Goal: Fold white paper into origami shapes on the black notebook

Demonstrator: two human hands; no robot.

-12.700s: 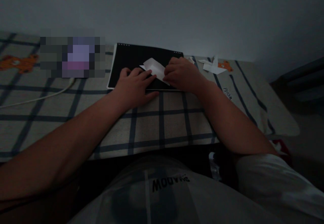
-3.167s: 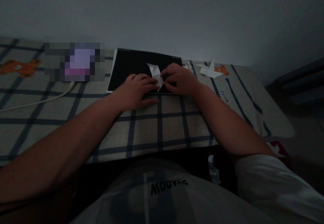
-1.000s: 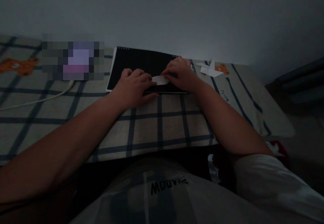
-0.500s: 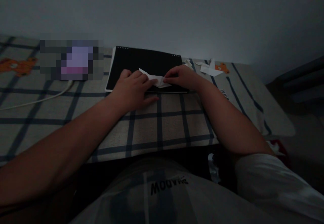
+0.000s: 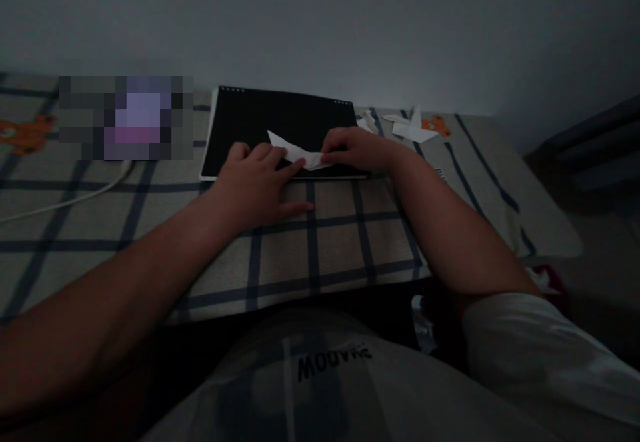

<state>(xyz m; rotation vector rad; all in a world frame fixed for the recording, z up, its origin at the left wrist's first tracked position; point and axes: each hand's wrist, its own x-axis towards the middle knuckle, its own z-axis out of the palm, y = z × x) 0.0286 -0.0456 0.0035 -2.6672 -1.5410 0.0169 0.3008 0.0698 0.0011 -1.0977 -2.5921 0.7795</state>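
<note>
With the left hand flat on the folded white paper lying on the black pad, the right hand pinching its right end should press the crease slowly and evenly.

Between the hands lies a folded white paper piece, matt and creased, on a smooth black matt board; beneath, coarse woven checked cloth.

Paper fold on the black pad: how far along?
Done: the white paper is already a narrow folded strip with one pointed end. In hand: left hand presses it onto the black pad; right hand pinches its other end. Left: cannot tell; finished folded pieces lie beyond.
</note>
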